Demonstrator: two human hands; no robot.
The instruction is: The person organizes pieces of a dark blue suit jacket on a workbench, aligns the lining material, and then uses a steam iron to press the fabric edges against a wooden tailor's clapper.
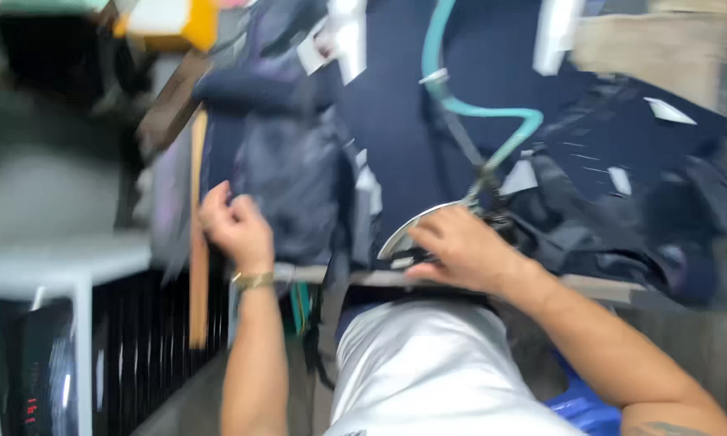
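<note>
Head view, blurred by motion. The person stands at a work table edge heaped with dark navy cloth.

Left hand: fingers curled in, closed on a fold of the greyish-navy garment piece near the table's left edge. The pinch sits at the cloth's near corner, probably to keep it flat and taut on the board. A gold bracelet rings the wrist. Just left of the hand a narrow wooden strip runs along the table side and hangs below it.

Right hand: wrapped over the handle of a metal steam iron with a shiny curved soleplate. Grip looks closed around the handle, palm on top, as one would to bear down; the fingers' undersides are hidden. The iron rests on the dark cloth at the near edge of the table, between the two hands and closer to the right. A teal hose rises from the iron's back, looping up and away across the table, likely so that it stays off the fabric.

Around: more piled navy fabric pieces to the right with small white paper tags on them. The person wears a white shirt. A pale shelf or stand is at far left, too blurred to detail.
</note>
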